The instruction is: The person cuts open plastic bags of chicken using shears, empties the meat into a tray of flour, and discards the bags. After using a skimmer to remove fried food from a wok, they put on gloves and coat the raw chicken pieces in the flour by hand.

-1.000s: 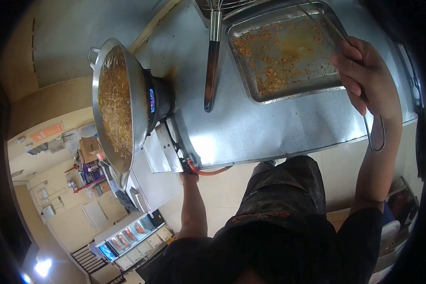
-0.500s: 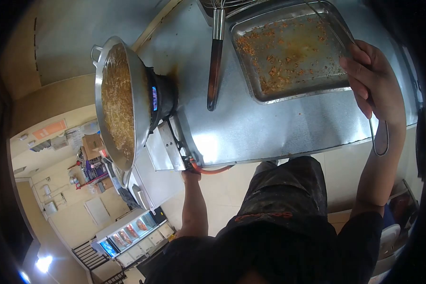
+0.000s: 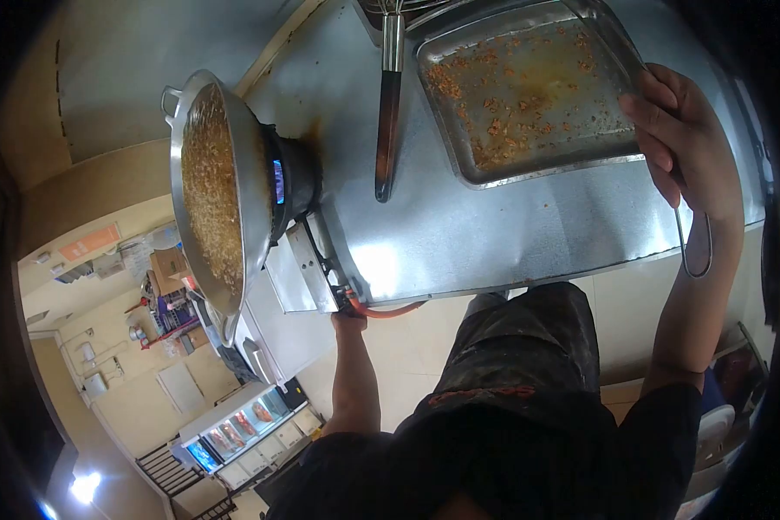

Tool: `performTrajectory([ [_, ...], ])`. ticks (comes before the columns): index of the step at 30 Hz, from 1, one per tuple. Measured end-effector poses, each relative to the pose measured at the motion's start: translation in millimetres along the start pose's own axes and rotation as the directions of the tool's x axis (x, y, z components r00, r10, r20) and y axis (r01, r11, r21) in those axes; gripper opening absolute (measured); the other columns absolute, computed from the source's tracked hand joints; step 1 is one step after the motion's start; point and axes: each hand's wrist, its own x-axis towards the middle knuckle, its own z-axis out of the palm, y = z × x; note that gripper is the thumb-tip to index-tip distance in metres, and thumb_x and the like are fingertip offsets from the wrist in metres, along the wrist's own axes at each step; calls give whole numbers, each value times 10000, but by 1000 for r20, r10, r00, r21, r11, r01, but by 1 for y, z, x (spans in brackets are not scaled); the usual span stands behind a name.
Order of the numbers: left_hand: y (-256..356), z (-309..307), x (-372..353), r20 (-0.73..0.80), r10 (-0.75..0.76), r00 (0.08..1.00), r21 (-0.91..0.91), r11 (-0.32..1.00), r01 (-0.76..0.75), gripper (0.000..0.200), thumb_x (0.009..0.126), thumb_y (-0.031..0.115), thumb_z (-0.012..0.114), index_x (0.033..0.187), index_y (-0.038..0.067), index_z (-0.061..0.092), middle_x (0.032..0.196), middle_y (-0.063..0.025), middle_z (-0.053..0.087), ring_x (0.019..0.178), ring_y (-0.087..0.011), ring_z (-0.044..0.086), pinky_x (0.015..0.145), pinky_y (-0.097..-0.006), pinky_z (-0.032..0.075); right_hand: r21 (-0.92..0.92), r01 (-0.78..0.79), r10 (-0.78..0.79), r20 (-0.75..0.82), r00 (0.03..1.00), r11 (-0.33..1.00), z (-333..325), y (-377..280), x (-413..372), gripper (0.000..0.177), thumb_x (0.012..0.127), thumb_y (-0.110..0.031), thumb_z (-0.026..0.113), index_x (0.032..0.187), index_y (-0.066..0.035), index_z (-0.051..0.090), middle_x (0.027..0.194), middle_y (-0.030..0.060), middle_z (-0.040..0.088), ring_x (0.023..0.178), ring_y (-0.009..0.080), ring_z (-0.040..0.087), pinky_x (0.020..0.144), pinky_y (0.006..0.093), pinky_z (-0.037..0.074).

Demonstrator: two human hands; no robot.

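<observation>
My right hand (image 3: 689, 143) is closed around the metal wire handle (image 3: 696, 270) of a long utensil, whose looped end hangs below my wrist. Its shaft runs up over the right side of a metal tray (image 3: 563, 165); the far end is out of view. Brown crumbs and a yellowish liquid lie in the tray. My left hand (image 3: 348, 321) is at the front of the gas stove (image 3: 316, 264), beside an orange hose (image 3: 390, 313); its fingers look closed, but what they grip is hidden. On the lit burner (image 3: 290, 178), a large wok (image 3: 250, 195) holds bubbling brown oil.
A whisk (image 3: 389, 121) with a dark handle lies between the wok and tray on the metal counter (image 3: 485, 234). The wok's loop handle (image 3: 172, 100) sticks out on its far side. Shelves with boxes (image 3: 169, 269) and a glass-fronted display case (image 3: 238, 425) stand beyond the stove.
The view has shifted very slightly. Both hands keep nearly the same places, the right still holding the wire handle.
</observation>
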Motion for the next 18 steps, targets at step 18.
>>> performTrajectory([
  [18,0,10,-21,232,9,973,30,999,-17,341,924,337,361,1003,158,640,891,34,672,796,-124,637,645,-322,520,12,20,-20,-13,1000,1000,2,0,8,226,888,-146,580,752,-89,409,424,-28,367,229,48,295,228,169,252],
])
